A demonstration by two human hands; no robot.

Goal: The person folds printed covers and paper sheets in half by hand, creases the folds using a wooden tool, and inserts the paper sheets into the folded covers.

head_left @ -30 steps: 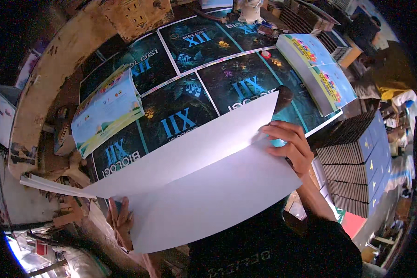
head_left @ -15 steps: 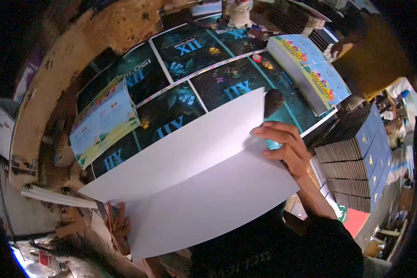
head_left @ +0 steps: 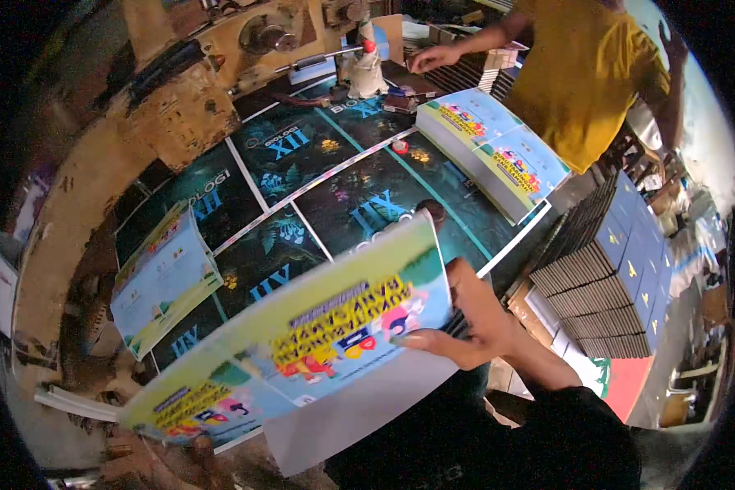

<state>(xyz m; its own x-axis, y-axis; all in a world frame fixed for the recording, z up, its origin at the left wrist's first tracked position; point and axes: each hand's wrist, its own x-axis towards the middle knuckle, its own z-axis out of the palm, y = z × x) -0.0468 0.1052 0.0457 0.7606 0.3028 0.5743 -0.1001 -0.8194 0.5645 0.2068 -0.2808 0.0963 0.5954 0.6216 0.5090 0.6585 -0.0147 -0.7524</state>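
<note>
Head view: 1 printed cover sheet, yellow, green and blue with cartoon motifs upside down, held up at a slant in the lower middle, in front of the work surface. Right hand: closed on the sheet's right end, thumb on the printed face, fingers bent behind the edge. Left hand: at the sheet's lower left corner, dim and blurred; whether its fingers are pinched or loose cannot be told. White paper: plain, showing beneath the sheet's lower edge; whether it is joined to the printed piece cannot be told. Dark printed sheets: teal and black, divided by white strips, spread over the surface beyond. Thin pile of blue covers: on the dark sheets at left. Thick stack of matching covers: on the far right part of the dark sheets. Small red-and-white item: just left of that stack. Pale wrapped bottle: red at the top, at the far edge, near worn metal machinery. Blue-covered books: tall block, right side. Co-worker in yellow shirt: upper right, 1 hand extended above the far stacks.
</note>
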